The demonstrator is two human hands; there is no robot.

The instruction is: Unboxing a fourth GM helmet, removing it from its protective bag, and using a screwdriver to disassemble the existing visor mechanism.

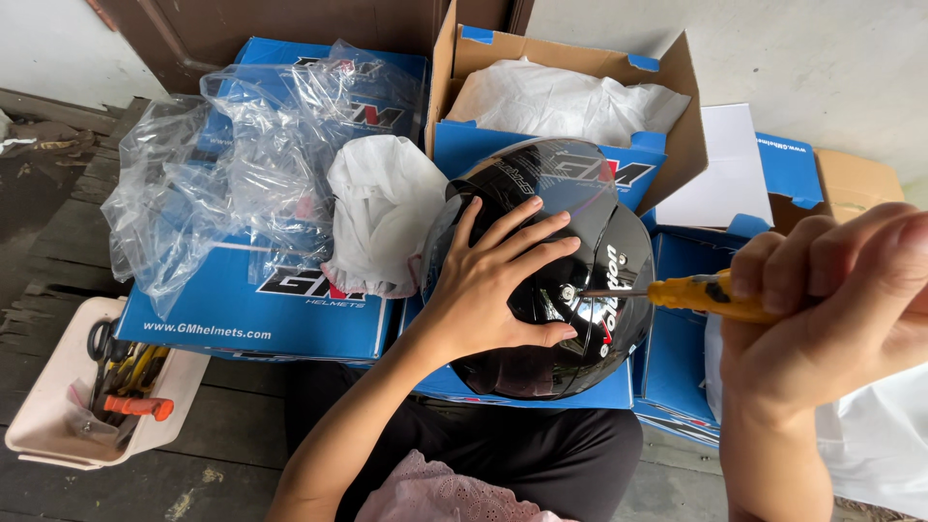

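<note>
Head view showed the right hand nearest, fingers curled tight around a yellow-handled screwdriver, its tip on a small screw at the side pivot of the black helmet. The left hand lay spread flat on the shell, bracing it on the person's lap against the blue boxes. Keeping the blade square in the screw and the helmet pinned seemed wise, lest it slip and scratch the clear visor. Beyond lay crumpled plastic wrap.
</note>
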